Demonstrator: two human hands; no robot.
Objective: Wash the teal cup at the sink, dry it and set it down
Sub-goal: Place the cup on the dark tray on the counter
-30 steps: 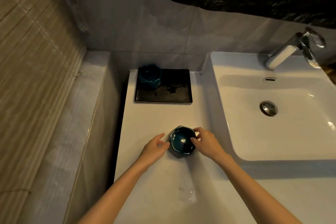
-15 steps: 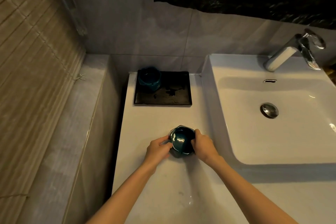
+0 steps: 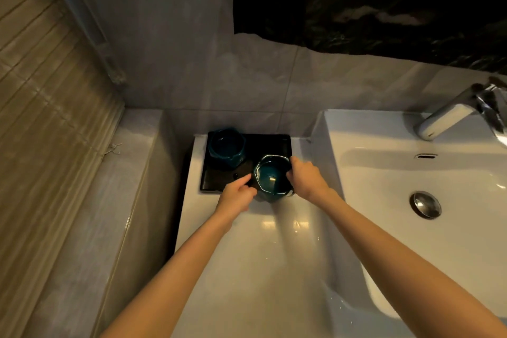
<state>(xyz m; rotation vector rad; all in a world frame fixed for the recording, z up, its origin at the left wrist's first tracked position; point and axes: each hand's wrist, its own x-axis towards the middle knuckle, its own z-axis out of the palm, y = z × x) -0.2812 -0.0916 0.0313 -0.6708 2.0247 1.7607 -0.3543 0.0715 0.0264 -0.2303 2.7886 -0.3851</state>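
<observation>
We see the teal cup point(image 3: 271, 177) now over the near right corner of the black tray point(image 3: 270, 145). One second ago it stood on the white counter point(image 3: 247, 255), clearly nearer to the person and apart from the tray, so it has been carried to the far side. The cup is upright with its mouth open to the top. We cannot tell if its base already rests on the tray or is a little above it. The right hand point(image 3: 306, 177) holds the cup from the right, with the fingers curled around the wall and the rim. The left hand point(image 3: 237, 195) is on the left side of the cup, and its curled fingers and thumb pinch the wall there. In the earlier frames both hands were at the cup in the same way, so the grip is unchanged and only the place is different. A second teal cup point(image 3: 226, 147) stands on the far left part of the tray, as it did before, just beside the held cup but not touching it. At the right we see the white sink point(image 3: 326, 145) with its drain point(image 3: 425, 204) and the chrome faucet point(image 3: 450, 115).
</observation>
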